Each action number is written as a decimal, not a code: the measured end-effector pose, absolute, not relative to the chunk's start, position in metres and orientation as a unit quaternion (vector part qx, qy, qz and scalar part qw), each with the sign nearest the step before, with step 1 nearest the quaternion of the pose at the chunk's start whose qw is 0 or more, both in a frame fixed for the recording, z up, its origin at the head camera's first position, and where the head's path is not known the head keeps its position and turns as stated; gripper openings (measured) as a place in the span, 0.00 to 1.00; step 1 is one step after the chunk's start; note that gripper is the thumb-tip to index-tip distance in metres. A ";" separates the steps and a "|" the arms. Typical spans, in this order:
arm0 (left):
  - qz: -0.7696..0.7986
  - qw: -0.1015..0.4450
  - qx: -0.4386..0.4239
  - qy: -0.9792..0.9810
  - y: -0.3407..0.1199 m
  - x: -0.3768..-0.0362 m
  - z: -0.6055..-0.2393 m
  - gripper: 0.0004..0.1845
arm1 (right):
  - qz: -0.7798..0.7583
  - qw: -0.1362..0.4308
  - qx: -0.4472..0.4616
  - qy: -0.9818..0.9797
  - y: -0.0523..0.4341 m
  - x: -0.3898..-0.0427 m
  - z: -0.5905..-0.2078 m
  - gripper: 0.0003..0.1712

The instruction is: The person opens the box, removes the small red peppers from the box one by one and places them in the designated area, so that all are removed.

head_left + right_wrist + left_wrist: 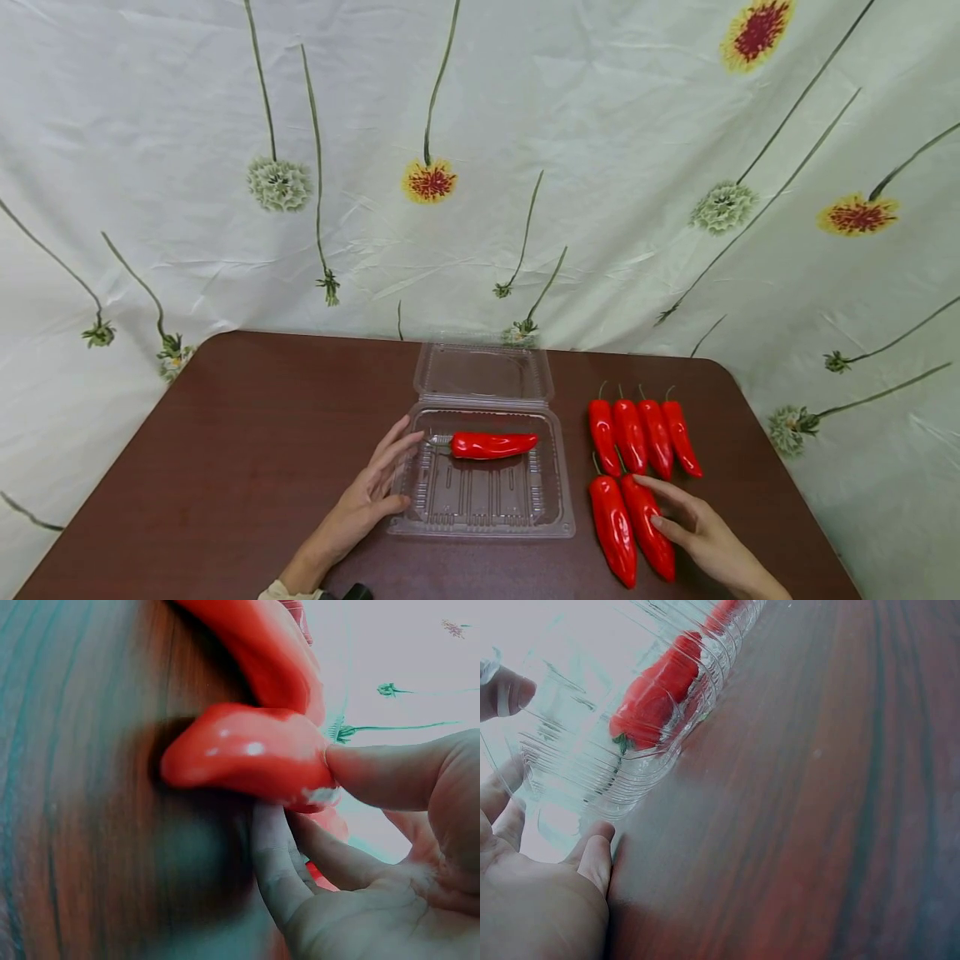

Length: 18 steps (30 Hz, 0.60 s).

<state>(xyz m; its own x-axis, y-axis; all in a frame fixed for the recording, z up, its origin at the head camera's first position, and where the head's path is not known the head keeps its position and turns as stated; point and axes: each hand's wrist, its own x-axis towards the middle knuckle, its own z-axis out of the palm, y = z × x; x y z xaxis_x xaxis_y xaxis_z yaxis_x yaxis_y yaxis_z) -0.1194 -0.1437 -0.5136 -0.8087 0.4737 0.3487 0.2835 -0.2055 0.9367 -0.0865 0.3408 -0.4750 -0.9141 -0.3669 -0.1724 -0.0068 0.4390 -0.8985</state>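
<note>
A hinged clear plastic container (480, 530) lies with its lid (483, 372) tipped back. One red chili pepper (491, 446) is inside it, stem to the left. My left hand (367, 493) rests against the container's left side with extended fingers; the thumb touches near the rim. On the right, my right hand (697, 529) pinches a red chili pepper (247, 750) between thumb and fingers; it still lies at table level. Close beside it is another red chili pepper (613, 533).
Several red chili peppers (630, 433) lie in a row behind the gripped one, stems pointing away. All this is on a dark brown wooden table (247, 450). Behind it hangs a pale cloth (480, 108) with a flower print.
</note>
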 end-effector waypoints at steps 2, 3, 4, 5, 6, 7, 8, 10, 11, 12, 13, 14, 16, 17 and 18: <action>0.715 0.066 0.302 0.627 -0.144 -0.119 -0.514 0.39 | -0.521 0.178 -0.117 0.827 0.342 -0.087 -0.476 0.33; 0.715 0.065 0.303 0.627 -0.144 -0.119 -0.514 0.39 | -0.521 0.179 -0.122 0.825 0.342 -0.087 -0.476 0.33; 0.715 0.066 0.303 0.627 -0.144 -0.119 -0.514 0.39 | -0.521 0.179 -0.124 0.825 0.343 -0.087 -0.477 0.32; 0.715 0.066 0.303 0.626 -0.144 -0.119 -0.514 0.39 | -0.521 0.178 -0.125 0.825 0.343 -0.086 -0.477 0.32; 0.715 0.066 0.303 0.626 -0.144 -0.119 -0.514 0.39 | -0.521 0.176 -0.125 0.826 0.343 -0.086 -0.477 0.32; 0.715 0.067 0.303 0.626 -0.144 -0.119 -0.514 0.39 | -0.521 0.175 -0.123 0.826 0.343 -0.086 -0.477 0.32; 0.715 0.067 0.304 0.626 -0.144 -0.119 -0.514 0.39 | -0.520 0.174 -0.126 0.827 0.343 -0.085 -0.477 0.32; 0.714 0.067 0.304 0.627 -0.144 -0.119 -0.514 0.39 | -0.521 0.176 -0.124 0.826 0.343 -0.085 -0.476 0.33; 0.714 0.066 0.304 0.627 -0.144 -0.119 -0.514 0.39 | -0.524 0.181 -0.123 0.823 0.343 -0.084 -0.476 0.33; 0.713 0.066 0.303 0.628 -0.144 -0.119 -0.514 0.39 | -0.527 0.185 -0.123 0.820 0.344 -0.084 -0.475 0.33; 0.713 0.066 0.303 0.628 -0.144 -0.119 -0.514 0.39 | -0.532 0.192 -0.122 0.816 0.344 -0.084 -0.475 0.33; 0.713 0.066 0.303 0.629 -0.144 -0.119 -0.514 0.39 | -0.537 0.199 -0.122 0.811 0.344 -0.084 -0.474 0.33; 0.713 0.066 0.303 0.629 -0.144 -0.119 -0.514 0.39 | -0.549 0.213 -0.120 0.799 0.345 -0.084 -0.474 0.33; 0.713 0.065 0.302 0.629 -0.144 -0.119 -0.514 0.39 | -0.555 0.218 -0.117 0.794 0.345 -0.084 -0.474 0.33; 0.713 0.065 0.302 0.630 -0.144 -0.120 -0.514 0.39 | -0.558 0.221 -0.117 0.791 0.345 -0.084 -0.474 0.33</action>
